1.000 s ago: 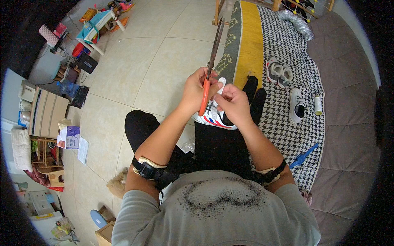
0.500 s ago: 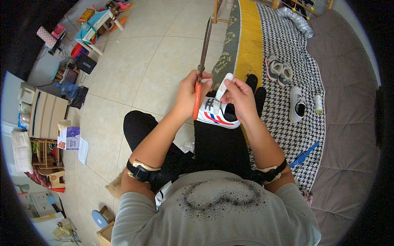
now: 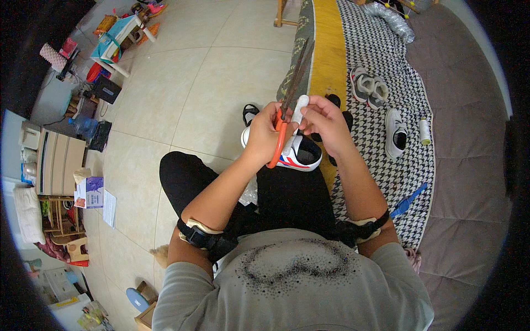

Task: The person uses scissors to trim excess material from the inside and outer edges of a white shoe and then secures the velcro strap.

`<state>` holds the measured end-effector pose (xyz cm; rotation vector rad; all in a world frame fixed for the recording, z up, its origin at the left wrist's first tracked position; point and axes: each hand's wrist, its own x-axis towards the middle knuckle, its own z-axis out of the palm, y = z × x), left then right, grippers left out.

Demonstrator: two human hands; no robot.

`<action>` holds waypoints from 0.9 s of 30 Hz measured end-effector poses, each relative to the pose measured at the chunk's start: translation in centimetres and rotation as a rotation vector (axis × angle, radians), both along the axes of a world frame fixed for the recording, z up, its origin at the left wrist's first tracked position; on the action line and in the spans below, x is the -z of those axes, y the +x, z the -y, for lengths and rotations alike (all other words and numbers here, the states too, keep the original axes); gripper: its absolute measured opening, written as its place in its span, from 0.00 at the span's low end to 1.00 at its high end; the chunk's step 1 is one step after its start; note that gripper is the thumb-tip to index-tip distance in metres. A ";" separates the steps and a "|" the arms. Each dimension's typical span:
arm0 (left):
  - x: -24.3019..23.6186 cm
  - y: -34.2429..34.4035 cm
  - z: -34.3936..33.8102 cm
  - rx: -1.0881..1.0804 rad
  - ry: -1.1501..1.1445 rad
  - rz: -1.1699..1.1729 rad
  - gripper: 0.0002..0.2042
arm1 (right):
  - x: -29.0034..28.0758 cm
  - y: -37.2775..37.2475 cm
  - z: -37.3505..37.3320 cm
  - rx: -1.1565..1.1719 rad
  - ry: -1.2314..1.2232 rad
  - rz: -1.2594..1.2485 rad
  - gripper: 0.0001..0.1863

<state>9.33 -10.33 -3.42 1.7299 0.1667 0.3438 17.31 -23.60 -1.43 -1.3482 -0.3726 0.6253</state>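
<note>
Orange-handled scissors (image 3: 278,148) are gripped in my left hand (image 3: 261,139), their long dark blades pointing away and leaning right. A white shoe with red and blue stripes (image 3: 298,163) rests on my black-trousered thigh, partly hidden behind my left hand and the scissors. My right hand (image 3: 328,124) pinches the free end of the shoe's white strap (image 3: 301,105) and holds it raised above the opening. Both hands are close together over the shoe, and the left fingertips are at the lower part of the strap. Whether the blades are apart is hard to make out.
On the houndstooth cover (image 3: 375,49) to the right lie a pair of grey-and-white shoes (image 3: 379,92), a white sneaker (image 3: 392,133), a spool of white thread (image 3: 424,131) and a blue strap (image 3: 409,201). A black-and-white sandal (image 3: 250,113) is on the tiled floor (image 3: 182,71).
My left hand has come right and closer to the strap, and the scissor blades have tilted from nearly straight ahead to the right. My right hand still pinches the strap.
</note>
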 end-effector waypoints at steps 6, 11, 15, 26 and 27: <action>-0.9 0.3 0.5 0.045 -0.048 -0.009 0.11 | -0.9 1.8 0.5 -0.185 -0.218 0.271 0.07; -1.0 0.3 0.4 0.053 -0.036 -0.019 0.11 | -1.1 2.3 0.1 -0.156 -0.206 0.285 0.10; -1.1 0.3 0.6 0.046 -0.008 -0.045 0.11 | -1.4 2.3 0.0 -0.138 -0.229 0.259 0.09; -1.3 0.4 0.7 0.072 -0.112 -0.044 0.14 | -1.9 2.7 0.3 -0.080 -0.285 0.070 0.16; -1.5 0.4 0.8 0.072 -0.116 -0.047 0.13 | -2.1 2.8 0.5 -0.102 -0.277 0.054 0.15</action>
